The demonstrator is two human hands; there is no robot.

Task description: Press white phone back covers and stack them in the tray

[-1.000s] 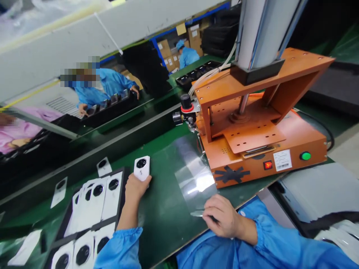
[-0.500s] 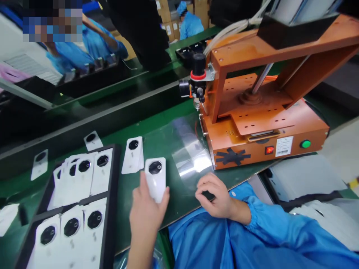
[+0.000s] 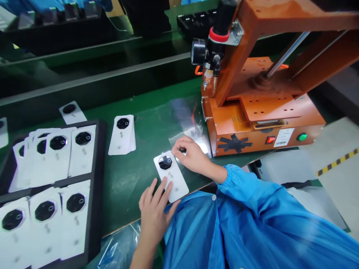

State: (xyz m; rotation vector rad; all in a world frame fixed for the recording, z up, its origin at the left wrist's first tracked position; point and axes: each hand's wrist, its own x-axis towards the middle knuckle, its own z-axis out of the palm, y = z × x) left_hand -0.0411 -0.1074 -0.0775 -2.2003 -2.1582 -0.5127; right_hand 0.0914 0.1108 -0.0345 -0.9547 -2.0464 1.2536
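Note:
A white phone back cover (image 3: 176,183) with a black octagonal camera plate lies tilted on the green bench near its front edge. My left hand (image 3: 155,203) rests at its lower left, fingers spread, with fingertips on the cover and the thumb by its bottom edge. My right hand (image 3: 190,153) is at the cover's top right corner, thumb and forefinger pinched together. Whatever that pinch may hold is too small to make out. A small stack of similar covers (image 3: 121,139) lies to the left, behind my left hand.
A black tray (image 3: 97,164) at the left holds several white covers. Behind it lies a single cover (image 3: 73,114). To the right stands an orange press (image 3: 280,134) with lit red and green buttons. Clear film (image 3: 185,129) lies against the press's left side.
The cover has been turned and laid close to the bench's front edge. My left hand has loosened from around it and spread its fingers. My right hand has moved left to its top corner.

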